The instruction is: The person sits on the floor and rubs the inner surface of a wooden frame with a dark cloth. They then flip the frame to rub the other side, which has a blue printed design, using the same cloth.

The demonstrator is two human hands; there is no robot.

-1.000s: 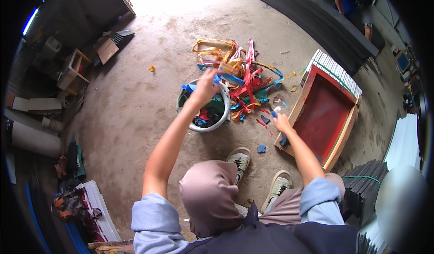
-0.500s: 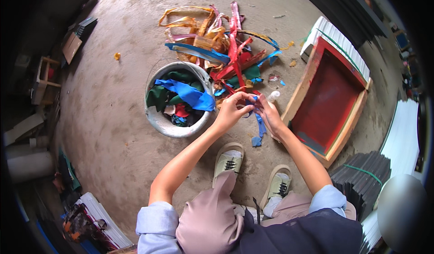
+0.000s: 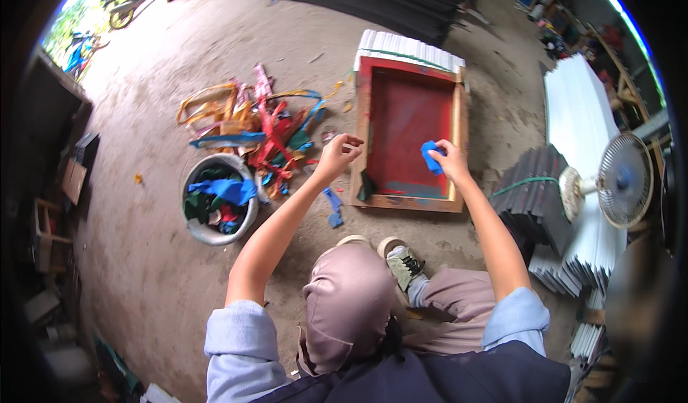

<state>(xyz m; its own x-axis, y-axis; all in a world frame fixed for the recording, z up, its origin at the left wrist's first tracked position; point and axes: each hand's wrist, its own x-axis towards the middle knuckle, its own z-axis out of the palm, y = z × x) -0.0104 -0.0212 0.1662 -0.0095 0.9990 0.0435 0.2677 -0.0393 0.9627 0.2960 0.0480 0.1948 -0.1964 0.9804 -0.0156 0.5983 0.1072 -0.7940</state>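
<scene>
A crumpled blue scrap (image 3: 432, 157) of cloth or plastic is pinched in my right hand (image 3: 451, 160), held above a wooden frame (image 3: 407, 201) with a red-stained screen inside. My left hand (image 3: 340, 155) hovers by the frame's left edge, fingers loosely bent and apart, with nothing visible in it. On the floor below that hand lie blue strips (image 3: 333, 209). A grey bucket (image 3: 247, 225) to the left is filled with blue, green and red scraps. A dark green scrap (image 3: 366, 186) hangs on the frame's lower left corner.
Tangled orange, red and blue strips (image 3: 269, 127) spread behind the bucket. Bundled white sheets (image 3: 412, 48) stand behind the frame. At right are a bundle of dark sheets (image 3: 527, 188), a fan (image 3: 622, 181) and long white sheets (image 3: 577, 105). My shoe (image 3: 405, 265) is in front.
My hands, together over the blue strips before, have parted. The right one has moved right over the frame with a blue scrap. My view has turned right, bringing the fan into sight.
</scene>
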